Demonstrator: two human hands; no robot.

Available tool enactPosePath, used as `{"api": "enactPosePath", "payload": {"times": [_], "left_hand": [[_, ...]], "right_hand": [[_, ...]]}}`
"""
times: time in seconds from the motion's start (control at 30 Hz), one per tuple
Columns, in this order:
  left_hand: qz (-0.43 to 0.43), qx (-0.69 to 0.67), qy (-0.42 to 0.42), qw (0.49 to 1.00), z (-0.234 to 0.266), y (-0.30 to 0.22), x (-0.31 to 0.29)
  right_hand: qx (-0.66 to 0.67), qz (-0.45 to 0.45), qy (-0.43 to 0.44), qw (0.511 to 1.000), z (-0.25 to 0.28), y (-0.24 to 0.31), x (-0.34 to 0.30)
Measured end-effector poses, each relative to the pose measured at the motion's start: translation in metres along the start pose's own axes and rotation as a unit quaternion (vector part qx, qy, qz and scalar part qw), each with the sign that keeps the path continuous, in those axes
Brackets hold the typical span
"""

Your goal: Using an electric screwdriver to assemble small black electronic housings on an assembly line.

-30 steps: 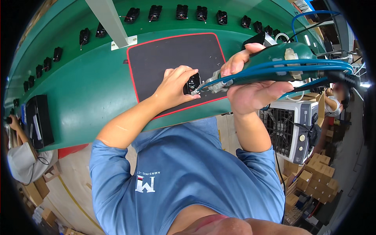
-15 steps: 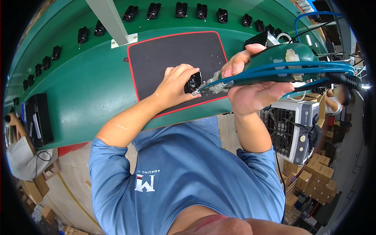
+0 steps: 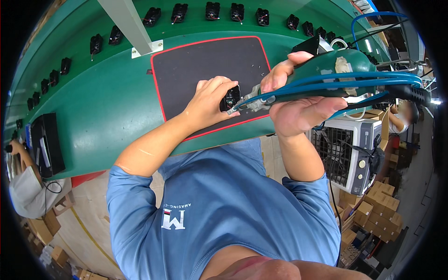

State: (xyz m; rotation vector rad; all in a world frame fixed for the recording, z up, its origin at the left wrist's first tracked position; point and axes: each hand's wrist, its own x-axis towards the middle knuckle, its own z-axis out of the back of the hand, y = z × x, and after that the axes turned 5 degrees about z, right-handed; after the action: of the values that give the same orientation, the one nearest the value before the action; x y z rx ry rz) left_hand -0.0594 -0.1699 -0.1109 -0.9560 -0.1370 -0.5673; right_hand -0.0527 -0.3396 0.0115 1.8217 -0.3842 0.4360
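Observation:
My left hand (image 3: 210, 100) is closed around a small black housing (image 3: 231, 98) with wires and parts inside, holding it down on a black mat (image 3: 186, 67) with a red border. My right hand (image 3: 296, 107) is wrapped around a green power screwdriver (image 3: 326, 70), held almost level with blue air hoses (image 3: 354, 80) along its side. Its clear plastic nose (image 3: 254, 100) points left and reaches the housing's right side, beside my left thumb. The exact contact of the tip is hidden.
Several similar black housings (image 3: 213, 11) stand in a row along the far green surface. A grey post (image 3: 128, 23) rises behind the mat. A black bin (image 3: 48, 144) is at the left end, near another person's arm (image 3: 23, 156). An air cooler (image 3: 345, 149) and cartons (image 3: 378, 210) stand right.
Both hands, the housing and the screwdriver keep nearly the same place; the screwdriver has shifted very slightly left. The far row of housings appears a little further left.

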Motion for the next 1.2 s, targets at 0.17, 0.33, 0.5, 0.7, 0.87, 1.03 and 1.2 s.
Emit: {"api": "enactPosePath", "payload": {"times": [0.17,0.33,0.5,0.7,0.87,1.03,1.2], "left_hand": [[0.004,0.002,0.001,1.0,0.0,-0.001,0.0],[-0.003,0.005,-0.008,1.0,-0.001,0.001,0.0],[0.008,0.002,0.006,1.0,0.001,0.0,0.001],[0.019,0.012,0.015,1.0,0.004,0.0,0.002],[-0.005,0.011,0.008,1.0,-0.001,0.003,0.001],[0.004,0.025,0.021,0.999,-0.001,0.003,-0.002],[0.026,0.005,0.03,0.999,-0.002,0.002,-0.002]], "right_hand": [[-0.01,0.001,0.025,1.0,0.002,0.0,0.001],[0.002,0.016,-0.023,1.0,-0.007,0.0,0.004],[0.035,-0.009,0.006,0.999,0.002,-0.003,-0.003],[-0.015,-0.02,-0.011,1.0,-0.003,-0.002,0.004],[0.14,0.066,0.072,0.985,-0.012,0.042,0.041],[0.046,-0.015,0.039,0.998,-0.016,0.022,0.029],[-0.011,-0.038,0.021,0.999,-0.019,0.001,0.015]]}}
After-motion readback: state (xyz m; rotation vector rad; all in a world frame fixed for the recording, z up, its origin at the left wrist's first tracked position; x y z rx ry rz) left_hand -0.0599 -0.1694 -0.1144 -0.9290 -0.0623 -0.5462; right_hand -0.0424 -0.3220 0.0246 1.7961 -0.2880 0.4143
